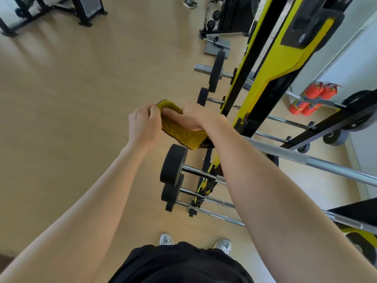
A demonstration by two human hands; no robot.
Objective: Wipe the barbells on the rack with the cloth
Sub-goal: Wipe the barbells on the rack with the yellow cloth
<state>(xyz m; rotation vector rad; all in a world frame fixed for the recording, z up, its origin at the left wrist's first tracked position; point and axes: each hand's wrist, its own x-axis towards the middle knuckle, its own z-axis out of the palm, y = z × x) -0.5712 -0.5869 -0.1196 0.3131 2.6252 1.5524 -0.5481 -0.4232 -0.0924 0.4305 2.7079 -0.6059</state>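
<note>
A yellow cloth [179,131] hangs between both hands at the centre of the view. My left hand [143,125] grips its left edge and my right hand [193,119] grips its right side, fingers tucked into the fold. The cloth drapes over the black end of a barbell, mostly hidden beneath it. Below it, black-ended barbells [173,164] lie stacked on the yellow and black rack [263,78], their chrome shafts [318,162] running to the right. More barbells [216,72] sit higher on the rack.
Two red fire extinguishers [312,99] lean against the white wall at right. Black gym machines [85,11] stand at the top left and a weight stack machine [224,17] at top centre, with another person's shoes beside it. Open wooden floor [71,88] stretches to the left.
</note>
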